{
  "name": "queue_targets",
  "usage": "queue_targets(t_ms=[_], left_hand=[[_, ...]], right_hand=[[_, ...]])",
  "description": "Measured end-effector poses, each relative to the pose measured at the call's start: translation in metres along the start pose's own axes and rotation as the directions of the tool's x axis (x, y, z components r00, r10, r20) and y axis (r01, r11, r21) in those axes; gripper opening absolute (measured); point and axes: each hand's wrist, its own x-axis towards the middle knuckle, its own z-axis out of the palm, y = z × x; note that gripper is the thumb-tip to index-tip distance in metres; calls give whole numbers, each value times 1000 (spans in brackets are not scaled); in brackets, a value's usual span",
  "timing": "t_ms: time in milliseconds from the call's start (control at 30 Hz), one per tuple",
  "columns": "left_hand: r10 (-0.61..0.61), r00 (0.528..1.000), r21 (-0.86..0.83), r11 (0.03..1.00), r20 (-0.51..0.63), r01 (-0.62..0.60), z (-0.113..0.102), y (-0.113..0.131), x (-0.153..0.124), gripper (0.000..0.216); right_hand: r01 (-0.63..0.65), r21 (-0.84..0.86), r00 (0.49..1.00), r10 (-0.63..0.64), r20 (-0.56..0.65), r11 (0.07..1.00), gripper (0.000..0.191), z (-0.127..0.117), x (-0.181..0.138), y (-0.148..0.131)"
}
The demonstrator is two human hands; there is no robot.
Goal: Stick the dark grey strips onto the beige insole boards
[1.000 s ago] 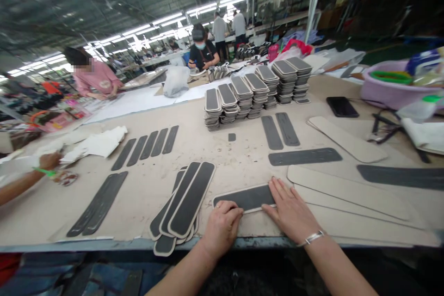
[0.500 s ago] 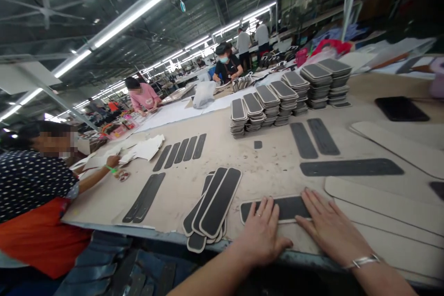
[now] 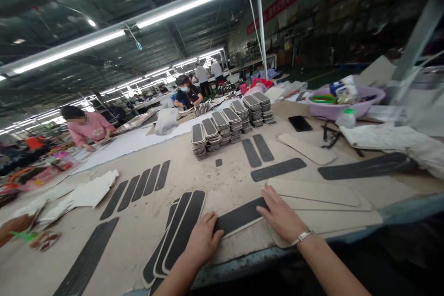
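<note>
A long dark grey panel with a pale border (image 3: 239, 216) lies flat near the table's front edge. Over its left end rests my left hand (image 3: 204, 238), fingers laid on it and thumb apart. My right hand (image 3: 282, 216) lies on the right end with fingers stretched out, covering that end. Left of my left hand is a fanned pile of similar bordered panels (image 3: 185, 226), partly hidden by my forearm. Long beige pieces (image 3: 319, 193) lie flat beside and beyond my right hand.
Stacks of bordered panels (image 3: 220, 122) stand farther back. Loose dark strips (image 3: 279, 169) lie around the table (image 3: 194, 171). At right are a phone (image 3: 300, 123), glasses (image 3: 329, 135) and a purple basin (image 3: 342, 110). A co-worker's hand (image 3: 15, 229) shows at far left.
The view has swung right, bringing the basin and glasses into sight. My left hand has slid to the panel's left end, which showed uncovered before. My right hand stays at the other end.
</note>
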Motion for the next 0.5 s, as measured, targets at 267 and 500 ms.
queue_targets(t_ms=[267, 500], left_hand=[[-55, 990, -26, 998, 129, 59, -23, 13, 34, 40], [-82, 957, -202, 969, 278, 142, -32, 9, 47, 29]], right_hand=[[-261, -166, 958, 234, -167, 951, 53, -45, -10, 64], [-440, -274, 888, 460, 12, 855, 63, -34, -11, 87]])
